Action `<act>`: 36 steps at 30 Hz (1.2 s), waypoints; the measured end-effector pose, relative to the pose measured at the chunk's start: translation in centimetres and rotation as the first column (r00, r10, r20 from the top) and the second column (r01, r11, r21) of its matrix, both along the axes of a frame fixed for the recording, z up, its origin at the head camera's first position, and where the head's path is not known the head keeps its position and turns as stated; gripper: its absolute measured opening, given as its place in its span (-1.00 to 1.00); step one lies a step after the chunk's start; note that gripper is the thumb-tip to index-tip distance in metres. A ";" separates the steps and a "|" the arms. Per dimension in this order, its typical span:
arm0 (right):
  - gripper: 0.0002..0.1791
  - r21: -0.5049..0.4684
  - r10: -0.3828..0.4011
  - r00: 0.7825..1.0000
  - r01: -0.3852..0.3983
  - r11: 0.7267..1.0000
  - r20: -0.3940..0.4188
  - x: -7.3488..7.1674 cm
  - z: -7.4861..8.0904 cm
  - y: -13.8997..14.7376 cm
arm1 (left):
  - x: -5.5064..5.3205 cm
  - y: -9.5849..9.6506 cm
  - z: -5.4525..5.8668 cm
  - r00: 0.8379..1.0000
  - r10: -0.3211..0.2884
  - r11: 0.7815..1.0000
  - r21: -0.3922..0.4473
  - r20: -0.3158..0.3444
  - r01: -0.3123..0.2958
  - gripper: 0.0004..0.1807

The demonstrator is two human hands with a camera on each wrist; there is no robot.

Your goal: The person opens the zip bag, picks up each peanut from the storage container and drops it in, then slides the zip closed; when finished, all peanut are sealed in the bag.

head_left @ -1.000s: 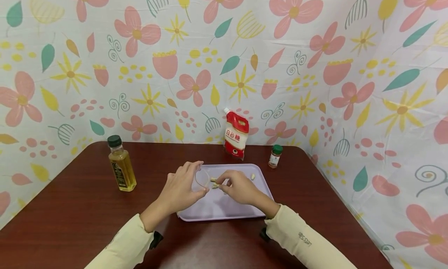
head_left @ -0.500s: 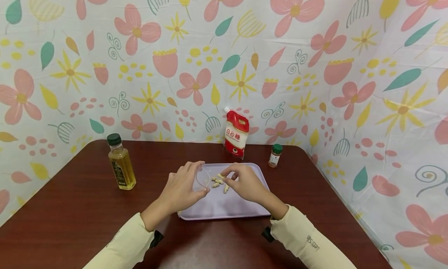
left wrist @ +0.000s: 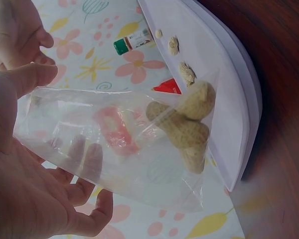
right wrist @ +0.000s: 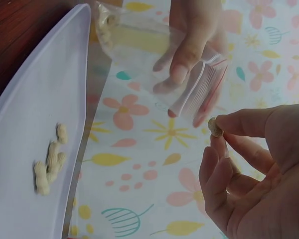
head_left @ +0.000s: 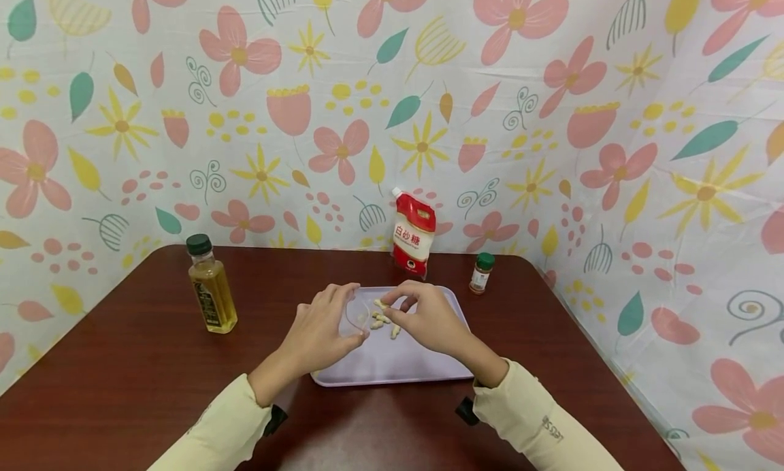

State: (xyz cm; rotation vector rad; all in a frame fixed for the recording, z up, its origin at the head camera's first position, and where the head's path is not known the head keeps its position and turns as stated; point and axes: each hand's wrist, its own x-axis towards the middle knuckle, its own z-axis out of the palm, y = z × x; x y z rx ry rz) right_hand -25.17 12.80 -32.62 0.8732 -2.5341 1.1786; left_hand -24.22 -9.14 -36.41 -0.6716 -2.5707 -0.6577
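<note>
My left hand holds a clear zip-top plastic bag between thumb and fingers, its zip end beside the thumb. Several peanuts in shells lie in the bag's bottom. Between thumb and fingertips my right hand pinches one small peanut. This peanut is outside the bag, a short way from its zip end in the right wrist view. Below both hands is a pale purple tray, on which several more peanuts lie in a loose cluster.
A bottle of yellow oil with a dark cap stands on the left of the brown table. Behind the tray are a red and white sugar pouch and a small green-capped jar. A flowered cloth hangs behind.
My right hand has moved up and right from low over the peanuts, then slightly left, uncovering the cluster on the tray. The left hand and bag have hardly moved.
</note>
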 end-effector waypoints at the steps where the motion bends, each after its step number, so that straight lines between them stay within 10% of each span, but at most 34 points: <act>1: -0.87 -0.002 0.006 1.000 -0.006 1.000 -0.003 0.1 0.1 -0.2 | 0.0 0.0 0.0 1.000 -0.001 1.000 0.000 -0.005 0.001 -0.19; 36: -0.91 -0.031 0.022 0.999 -0.020 0.999 0.036 -0.4 0.2 -2.6 | 0.2 -0.4 0.2 1.000 0.012 1.000 -0.005 -0.019 -0.013 -0.16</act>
